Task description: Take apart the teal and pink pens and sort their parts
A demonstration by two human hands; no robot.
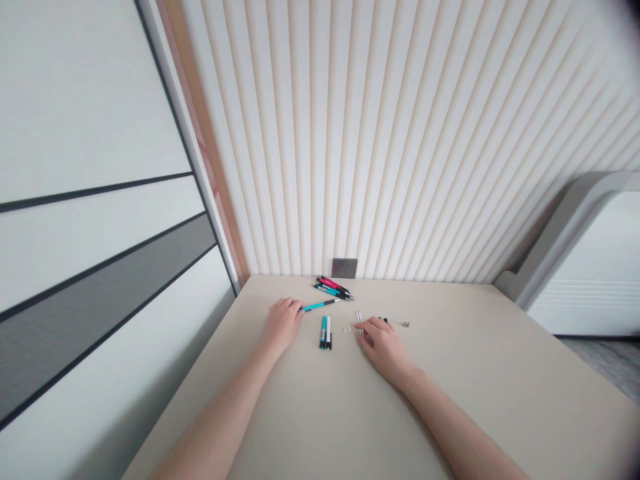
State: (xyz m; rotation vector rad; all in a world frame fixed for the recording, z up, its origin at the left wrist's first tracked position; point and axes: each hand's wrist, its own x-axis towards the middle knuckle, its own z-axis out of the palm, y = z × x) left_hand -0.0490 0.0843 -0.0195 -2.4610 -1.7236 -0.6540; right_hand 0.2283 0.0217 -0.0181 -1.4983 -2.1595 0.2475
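So, the left hand [283, 325] lies with its fingers curled together, their tips at the end of a teal mechanical pencil [320, 305], though no clear grip shows. The right hand [383, 345] rests palm down, its forefinger [358, 325] reaching to two small white sticks [359, 321]; whether it pinches them, I cannot tell. Between the hands lie a teal-and-white pair of pens [325, 332], and a small clear piece [346, 329] sits just left of the sticks. Farther off lies a bundle of pink and teal pens [333, 287], near the beige table's [475, 393] far edge, below a wall socket [345, 268].
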